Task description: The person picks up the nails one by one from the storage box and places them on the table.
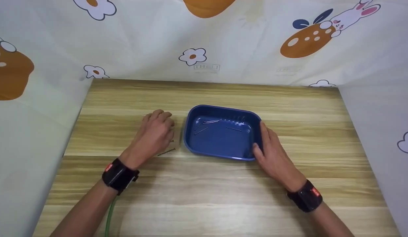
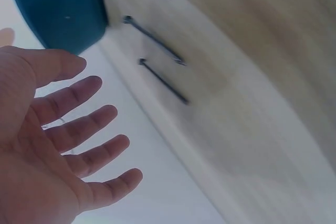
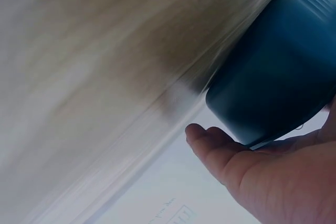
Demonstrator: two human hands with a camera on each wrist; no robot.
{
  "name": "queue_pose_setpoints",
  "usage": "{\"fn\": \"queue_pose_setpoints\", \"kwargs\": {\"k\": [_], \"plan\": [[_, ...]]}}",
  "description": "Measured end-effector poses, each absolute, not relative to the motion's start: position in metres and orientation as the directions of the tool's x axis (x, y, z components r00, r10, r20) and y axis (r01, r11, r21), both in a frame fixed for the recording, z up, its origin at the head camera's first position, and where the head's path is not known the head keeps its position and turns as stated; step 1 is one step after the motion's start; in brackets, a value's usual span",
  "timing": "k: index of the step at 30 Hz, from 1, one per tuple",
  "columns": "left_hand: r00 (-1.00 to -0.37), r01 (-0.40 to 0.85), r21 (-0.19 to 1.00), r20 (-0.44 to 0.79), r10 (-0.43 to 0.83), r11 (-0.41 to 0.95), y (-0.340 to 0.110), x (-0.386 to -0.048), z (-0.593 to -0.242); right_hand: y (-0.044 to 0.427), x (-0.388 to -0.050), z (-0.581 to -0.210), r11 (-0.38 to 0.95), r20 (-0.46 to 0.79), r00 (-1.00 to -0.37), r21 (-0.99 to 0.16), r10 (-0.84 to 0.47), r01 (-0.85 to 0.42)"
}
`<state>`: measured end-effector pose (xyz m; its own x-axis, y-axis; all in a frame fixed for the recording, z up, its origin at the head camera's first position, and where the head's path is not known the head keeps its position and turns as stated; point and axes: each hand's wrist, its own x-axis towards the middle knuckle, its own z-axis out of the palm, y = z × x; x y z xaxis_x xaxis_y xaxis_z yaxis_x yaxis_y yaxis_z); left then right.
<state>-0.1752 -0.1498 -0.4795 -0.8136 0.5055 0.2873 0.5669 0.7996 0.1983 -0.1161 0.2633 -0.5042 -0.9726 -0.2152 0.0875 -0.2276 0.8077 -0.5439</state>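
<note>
A blue plastic tray (image 1: 220,141) stands on the wooden table with several thin nails (image 1: 201,131) lying loose inside it. My right hand (image 1: 276,158) grips the tray's right end, thumb over the rim and the other fingers along the outer wall. To the left of the tray, my left hand (image 1: 154,135) hovers over the table, its fingers loosely bent and holding nothing. Three dark nails (image 2: 153,39) lie on the table beside the tray in the left wrist view. From the head camera, one nail (image 1: 166,151) shows fully below the left hand, which partly covers the others.
A pale sheet (image 1: 151,42) printed with flowers and rabbits hangs behind the table (image 1: 204,197) and along both sides. A green cord (image 1: 109,217) runs from near my left wristband toward the front edge.
</note>
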Motion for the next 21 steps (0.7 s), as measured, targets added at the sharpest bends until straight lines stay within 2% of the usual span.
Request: {"fn": "queue_pose_setpoints", "kwargs": {"k": [6, 21], "plan": [[-0.786, 0.596, 0.173, 0.321, 0.527, 0.784, -0.139, -0.170, -0.470, 0.264, -0.116, -0.505, 0.790, 0.134, -0.958, -0.543, -0.253, -0.284], [-0.770, 0.624, 0.192, 0.314, 0.555, 0.758, -0.108, -0.161, -0.452, 0.264, -0.117, -0.503, 0.803, 0.127, -0.958, -0.523, -0.257, -0.285]]}}
